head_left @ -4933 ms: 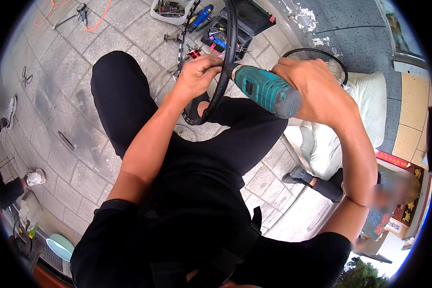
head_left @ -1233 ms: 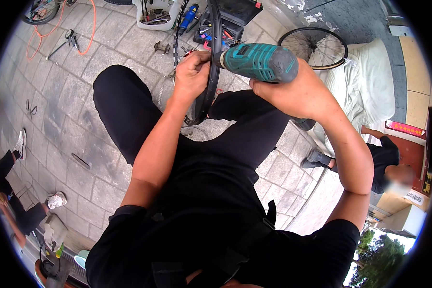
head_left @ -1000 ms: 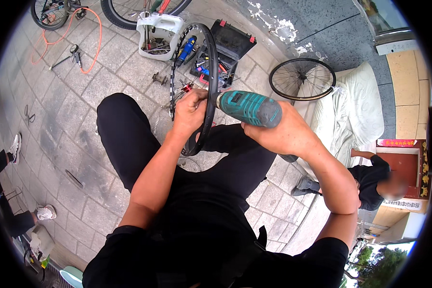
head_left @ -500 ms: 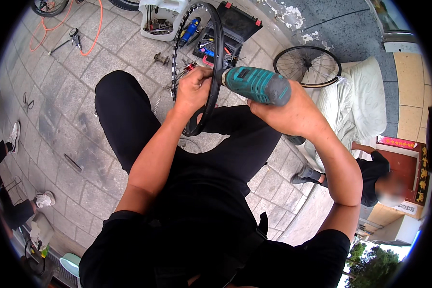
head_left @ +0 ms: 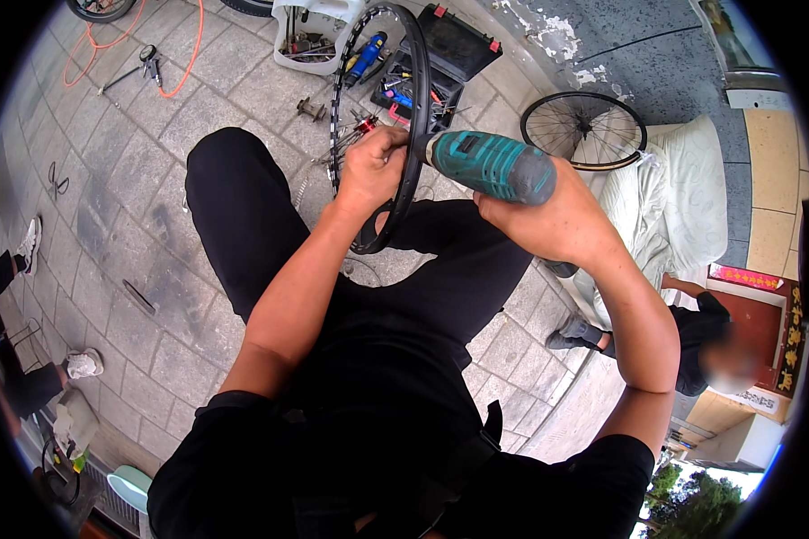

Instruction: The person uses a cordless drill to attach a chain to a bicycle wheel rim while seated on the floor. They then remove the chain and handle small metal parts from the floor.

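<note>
1. The rim (head_left: 421, 90) stands upright between the person's legs, held up in front of them, one side showing a row of pale marks.
2. The left hand (head_left: 370, 171) has its thumb and fingers closed on the rim's inner side; whether a small part is pinched there too, I cannot tell.
3. The right hand (head_left: 557, 216) is wrapped around the teal drill (head_left: 494, 164), whose nose meets the rim's outer face, opposite the left fingers. The trigger finger is hidden.
4. Compared with half a second ago, both hands keep the same holds, and the whole view has shifted slightly.
5. Against 4.9 seconds ago, the drill lies closer to level in view; then its rear end dropped more steeply.
6. Beyond the rim, the red hub (head_left: 366, 124) lies near the left hand, with the grey hub (head_left: 311, 110) farther left on the paving.
7. Above them are the white tub (head_left: 284, 18), the blue tool (head_left: 365, 59) and the open toolbox (head_left: 458, 45).
8. To the right, the spoked wheel (head_left: 584, 128) is beside the pale sheet (head_left: 679, 198).
9. A co-worker's arm (head_left: 683, 286) now reaches toward that sheet; 4.9 seconds ago it did not show so.
</note>
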The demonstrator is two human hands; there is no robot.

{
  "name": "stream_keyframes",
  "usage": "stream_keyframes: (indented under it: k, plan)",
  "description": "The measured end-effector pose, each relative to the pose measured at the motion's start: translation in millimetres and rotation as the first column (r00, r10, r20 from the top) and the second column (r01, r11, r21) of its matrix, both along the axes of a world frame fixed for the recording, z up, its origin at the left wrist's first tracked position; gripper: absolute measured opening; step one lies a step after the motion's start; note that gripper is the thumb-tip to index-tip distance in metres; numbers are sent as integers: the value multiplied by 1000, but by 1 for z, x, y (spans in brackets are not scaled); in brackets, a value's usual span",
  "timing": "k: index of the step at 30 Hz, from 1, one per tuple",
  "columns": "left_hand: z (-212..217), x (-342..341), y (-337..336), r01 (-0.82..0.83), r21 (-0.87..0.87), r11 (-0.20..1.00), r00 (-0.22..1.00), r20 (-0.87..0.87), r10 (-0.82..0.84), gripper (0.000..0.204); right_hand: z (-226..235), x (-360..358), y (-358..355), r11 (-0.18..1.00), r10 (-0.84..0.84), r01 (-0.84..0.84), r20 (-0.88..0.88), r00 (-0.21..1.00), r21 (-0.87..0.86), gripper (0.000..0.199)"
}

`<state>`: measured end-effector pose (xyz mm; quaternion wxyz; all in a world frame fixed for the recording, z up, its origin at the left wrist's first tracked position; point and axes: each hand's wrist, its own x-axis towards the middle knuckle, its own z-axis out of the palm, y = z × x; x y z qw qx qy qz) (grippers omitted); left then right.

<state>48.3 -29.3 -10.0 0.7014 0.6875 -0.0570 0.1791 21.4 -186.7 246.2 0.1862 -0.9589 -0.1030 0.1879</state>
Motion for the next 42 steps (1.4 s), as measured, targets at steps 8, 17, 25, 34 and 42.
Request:
stream_keyframes:
  k: [8,17,25,34,42]
  plan:
    - [-5,1,-1,5,-17,1000,1000,8,-4,15,-1,0,-1,1000,8,-8,-6,1000,21,25]
    - [1,-2,-2,-16,-28,999,998,-55,14,11,-2,-1,1,999,-36,37,-14,999,35,25]
    - [-14,1,-2,-68,-153,986,965,-262,26,16,-3,5,-1,996,-88,87,31,996,26,26]
    - [-6,-1,4,-287,-25,958,955,-82,284,21,-18,-1,-14,970,-139,156,-99,985,184,24]
    - [-3,-8,21,167,-235,958,845,-467,-262,41,-30,-7,-19,954,-162,190,-132,978,234,24]
